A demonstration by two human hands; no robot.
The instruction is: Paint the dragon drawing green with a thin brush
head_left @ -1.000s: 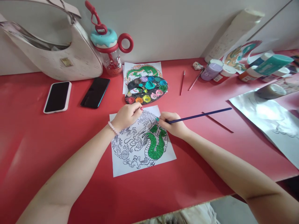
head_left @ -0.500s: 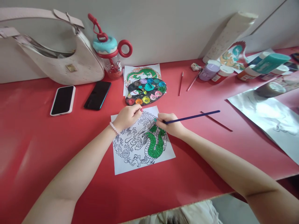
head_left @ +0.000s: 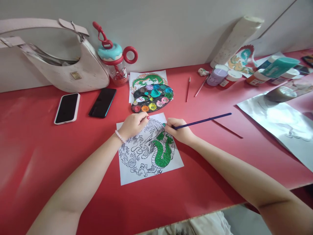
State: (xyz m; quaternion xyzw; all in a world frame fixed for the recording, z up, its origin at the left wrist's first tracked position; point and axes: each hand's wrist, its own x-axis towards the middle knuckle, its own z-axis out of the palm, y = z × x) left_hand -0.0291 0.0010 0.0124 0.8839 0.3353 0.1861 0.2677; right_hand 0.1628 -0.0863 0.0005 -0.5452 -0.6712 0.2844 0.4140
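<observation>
A dragon colouring sheet (head_left: 137, 169) lies on the red table (head_left: 49, 156), part of the dragon painted green. My right hand (head_left: 179, 130) is closed on a blue paintbrush (head_left: 205, 120), its tip down on the green part of the drawing. My left hand (head_left: 133, 124) rests on the sheet's upper left with fingers curled, pinning the paper. A black palette (head_left: 151, 97) with several paint wells sits just behind the sheet, on top of a finished dragon print (head_left: 146, 77).
Two phones (head_left: 67, 108) (head_left: 102, 102) lie at left, before a white handbag (head_left: 70, 73) and a bottle (head_left: 113, 60). Loose brushes (head_left: 187, 88), paint jars (head_left: 216, 75) and tubes (head_left: 278, 67) stand at back right. A shiny sheet (head_left: 281, 125) covers the right.
The view has tilted slightly, so everything sits a little lower. My right hand with the brush shifted a little over the drawing; my left hand stayed put.
</observation>
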